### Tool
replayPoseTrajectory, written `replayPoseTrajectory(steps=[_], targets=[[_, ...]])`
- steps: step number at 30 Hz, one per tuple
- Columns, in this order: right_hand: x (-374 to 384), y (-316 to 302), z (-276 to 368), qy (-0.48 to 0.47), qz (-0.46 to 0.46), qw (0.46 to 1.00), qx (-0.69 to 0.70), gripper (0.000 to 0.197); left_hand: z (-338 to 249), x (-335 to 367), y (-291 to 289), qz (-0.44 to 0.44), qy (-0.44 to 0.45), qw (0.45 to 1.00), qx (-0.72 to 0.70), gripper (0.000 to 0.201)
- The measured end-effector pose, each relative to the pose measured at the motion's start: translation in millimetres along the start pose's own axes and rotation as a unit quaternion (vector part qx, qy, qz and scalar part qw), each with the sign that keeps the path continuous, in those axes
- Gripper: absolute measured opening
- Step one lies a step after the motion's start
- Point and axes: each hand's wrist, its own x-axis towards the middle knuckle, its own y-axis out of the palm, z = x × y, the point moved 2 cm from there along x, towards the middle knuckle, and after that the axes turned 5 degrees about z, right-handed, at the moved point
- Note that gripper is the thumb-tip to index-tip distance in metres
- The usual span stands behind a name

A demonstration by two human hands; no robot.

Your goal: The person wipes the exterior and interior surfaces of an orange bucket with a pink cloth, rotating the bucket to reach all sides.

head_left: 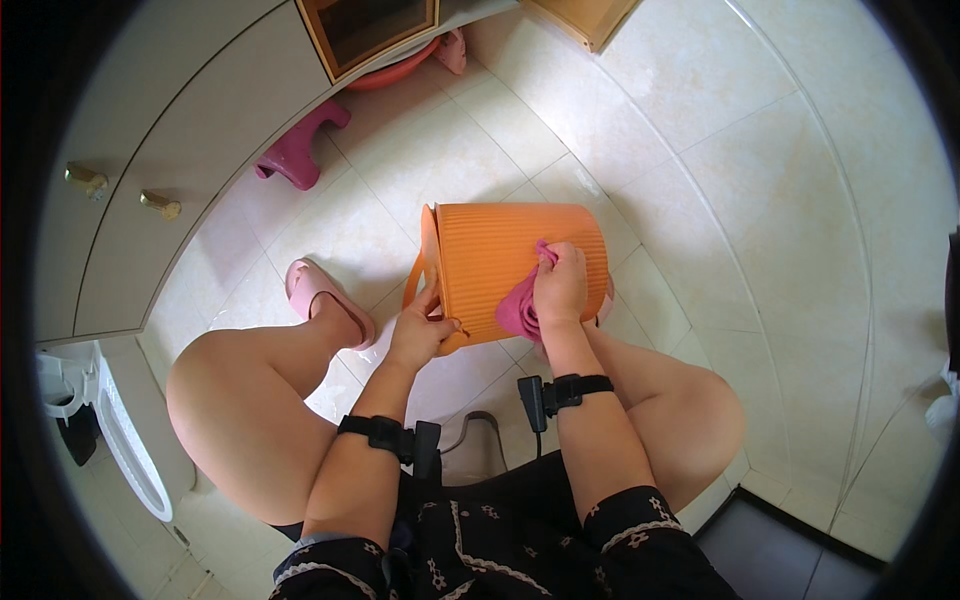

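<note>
An orange ribbed plastic bucket (490,260) lies tipped on its side between my knees, its rim toward the left. My left hand (418,335) grips the bucket's rim at its near left end, thumb on the outer wall. A bunched pink cloth (519,308) is in my right hand (562,288), which presses it against the ribbed side near the right end. The orange handle (413,280) hangs at the rim side. What is inside the bucket is hidden from view.
A cabinet with gold knobs (160,205) runs along the left, a pink plastic stool (297,150) tucked at its base. Farther back are a red basin (395,72) and a wooden-framed piece (590,20). My left foot wears a pink slipper (318,287). Tiled wall stands at right.
</note>
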Motion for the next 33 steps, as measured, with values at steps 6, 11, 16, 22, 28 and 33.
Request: replayPoseTrajectory(steps=[6,11,16,22,28,33], targets=[[-42,29,54,-0.148,0.061,0.987,0.010,0.008,5,2,2,0.017,-0.001,1.000,0.019,0.091],[-45,34,77,-0.137,0.154,0.978,0.034,0.006,16,4,-12,-0.014,0.014,0.999,0.047,0.093],[26,13,-5,-0.059,0.020,0.996,0.065,0.011,-10,1,9,0.018,0.016,0.999,0.044,0.089],[67,-14,-45,0.188,0.021,0.908,0.374,0.033,-10,-8,15,-0.009,-0.008,0.998,0.067,0.092],[-1,4,16,-0.044,0.033,0.993,-0.104,0.061,-7,-7,13,0.002,0.016,1.000,0.026,0.093],[-57,30,75,-0.202,0.174,0.964,-0.022,0.058,11,-2,2,-0.001,0.000,0.999,-0.047,0.096]])
